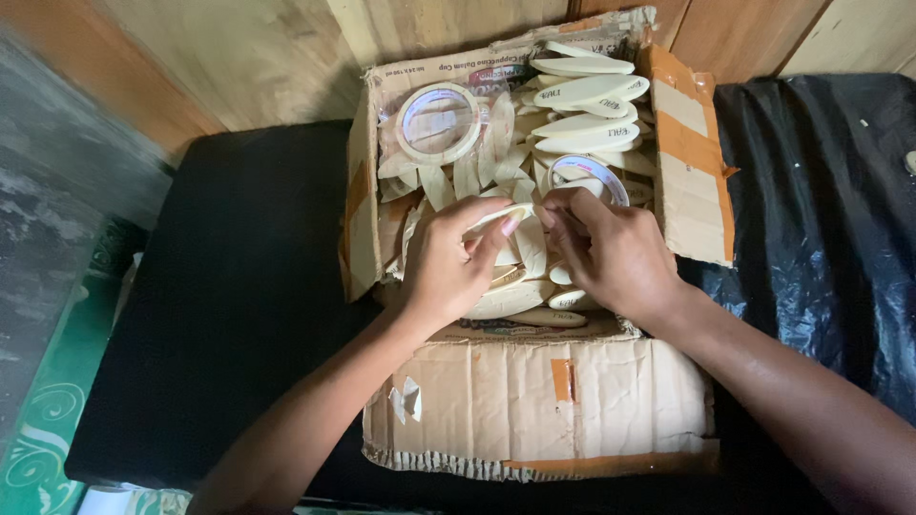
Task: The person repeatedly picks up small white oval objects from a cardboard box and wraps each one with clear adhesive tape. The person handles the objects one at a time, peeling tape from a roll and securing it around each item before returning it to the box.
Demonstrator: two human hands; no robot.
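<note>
On the black table (239, 286) stands a worn cardboard box (534, 410) full of pale, smooth oval wooden pieces. The left hand (444, 267) has its grip closed on one oval piece (501, 216); the right hand (611, 253) pinches its other end. Two tape rolls (439, 122) lie inside. Behind is a wooden plank wall (239, 57).

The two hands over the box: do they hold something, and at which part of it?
Both hold one pale oval piece: the left hand at its left end, the right hand near its right end.

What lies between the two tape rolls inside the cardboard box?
In the head view, a heap of pale oval wooden pieces fills the stretch between the large tape roll and the smaller tape roll.
</note>
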